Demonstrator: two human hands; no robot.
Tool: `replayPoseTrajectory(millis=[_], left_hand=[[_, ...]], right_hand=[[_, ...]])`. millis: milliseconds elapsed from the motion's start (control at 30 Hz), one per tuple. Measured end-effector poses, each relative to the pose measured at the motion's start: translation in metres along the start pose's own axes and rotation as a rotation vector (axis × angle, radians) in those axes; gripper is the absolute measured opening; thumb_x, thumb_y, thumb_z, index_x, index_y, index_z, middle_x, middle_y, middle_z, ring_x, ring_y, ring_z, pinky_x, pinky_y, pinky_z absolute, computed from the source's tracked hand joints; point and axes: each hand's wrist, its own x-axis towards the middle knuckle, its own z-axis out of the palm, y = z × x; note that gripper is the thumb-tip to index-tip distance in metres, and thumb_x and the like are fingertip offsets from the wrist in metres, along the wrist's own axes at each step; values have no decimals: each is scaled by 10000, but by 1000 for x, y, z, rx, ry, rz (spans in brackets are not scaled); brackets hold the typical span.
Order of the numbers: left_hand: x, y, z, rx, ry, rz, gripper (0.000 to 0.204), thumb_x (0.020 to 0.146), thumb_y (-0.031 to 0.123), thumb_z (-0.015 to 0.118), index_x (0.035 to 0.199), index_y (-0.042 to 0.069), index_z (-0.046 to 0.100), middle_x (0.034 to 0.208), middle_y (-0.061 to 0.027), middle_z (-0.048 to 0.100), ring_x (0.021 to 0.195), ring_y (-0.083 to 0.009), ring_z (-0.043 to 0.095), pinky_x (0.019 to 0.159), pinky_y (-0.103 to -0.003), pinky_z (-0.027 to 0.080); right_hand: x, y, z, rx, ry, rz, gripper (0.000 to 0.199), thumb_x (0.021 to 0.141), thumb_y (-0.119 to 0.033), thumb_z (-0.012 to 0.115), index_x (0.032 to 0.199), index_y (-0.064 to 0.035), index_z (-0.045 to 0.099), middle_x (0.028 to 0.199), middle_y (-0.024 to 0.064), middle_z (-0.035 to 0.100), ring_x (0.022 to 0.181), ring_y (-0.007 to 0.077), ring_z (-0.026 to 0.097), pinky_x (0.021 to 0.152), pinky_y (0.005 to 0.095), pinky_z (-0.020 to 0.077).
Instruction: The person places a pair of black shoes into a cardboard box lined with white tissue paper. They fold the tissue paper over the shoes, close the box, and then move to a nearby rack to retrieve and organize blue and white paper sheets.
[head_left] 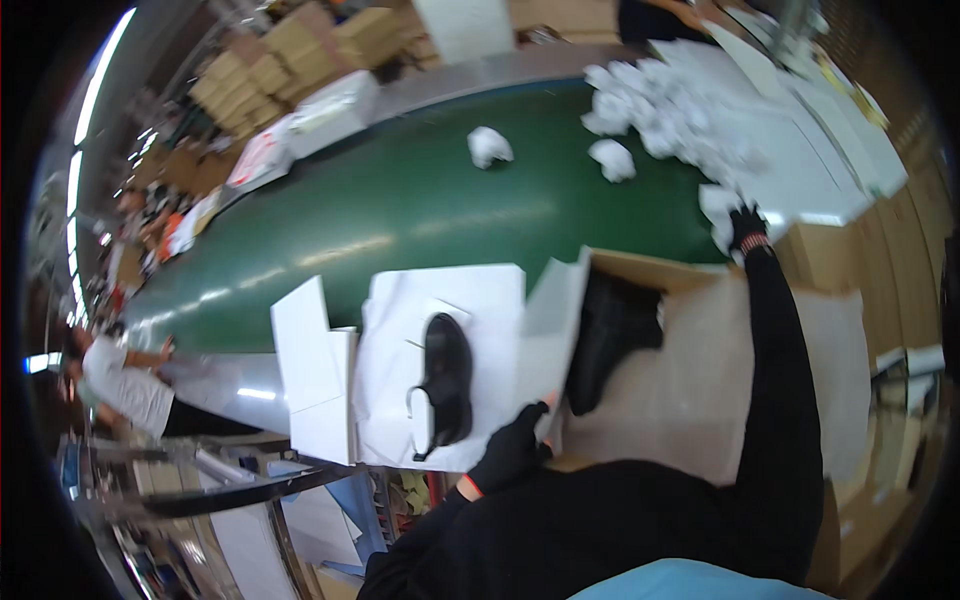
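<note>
My left hand (512,448), in a black glove, closes on the near left edge of an open cardboard shoebox (640,268). Inside that box a black boot (605,340) lies against the left wall, beside spread translucent tissue paper (680,380). Stretched out far to the right, my black-gloved right hand (748,228) grips a crumpled white paper wad (717,207) at the edge of a larger paper heap (665,110). Left of the shoebox, a second black shoe (447,380) with a white piece at its opening rests on white paper (385,330).
A green conveyor belt (400,200) runs across ahead, with two loose paper wads (490,147) on it. White box panels (312,380) stand at left. Brown cartons (870,270) line the right side. Another person (130,380) is at the far left.
</note>
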Motion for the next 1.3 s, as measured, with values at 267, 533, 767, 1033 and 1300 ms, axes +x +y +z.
replayPoseTrajectory(millis=[267, 533, 767, 1033, 1300], left_hand=[[-1, 16, -13, 62, -22, 116, 722, 843, 315, 677, 1448, 149, 320, 1253, -167, 549, 981, -310, 616, 819, -374, 486], [1, 54, -49, 58, 569, 589, 752, 741, 262, 796, 1356, 29, 430, 1215, -172, 557, 923, -273, 615, 796, -350, 496], [-6, 93, -31, 285, 353, 1128, 617, 694, 227, 760, 1267, 143, 548, 1210, -122, 538, 1126, -288, 531, 983, -467, 374], [-16, 73, -19, -250, 101, 828, 288, 826, 212, 695, 1076, 93, 614, 943, -66, 654, 834, -218, 665, 728, -324, 513], [-15, 66, -34, 40, 398, 762, 234, 719, 273, 749, 874, 133, 642, 827, -85, 559, 858, -272, 575, 715, -372, 466]], right_hand=[[2, 15, -22, 363, 381, -95, 541, 709, -224, 698, 1216, -83, 567, 968, 161, 651, 931, 341, 618, 795, 427, 499], [-140, -28, -210, 1024, 599, -365, 484, 830, -128, 656, 1257, 40, 502, 1093, 173, 611, 1021, 271, 589, 890, 347, 459], [-337, -154, -242, 1385, 40, -586, 147, 789, -21, 624, 817, -56, 484, 764, -2, 506, 734, 89, 508, 650, 263, 431], [-413, -191, -226, 1389, -316, -746, 405, 867, -108, 594, 1241, 31, 531, 1074, 66, 648, 935, 138, 610, 802, 274, 486], [-461, -218, -217, 934, 54, -517, 481, 774, -259, 754, 1100, 39, 563, 905, 137, 672, 840, 299, 666, 739, 363, 522]])
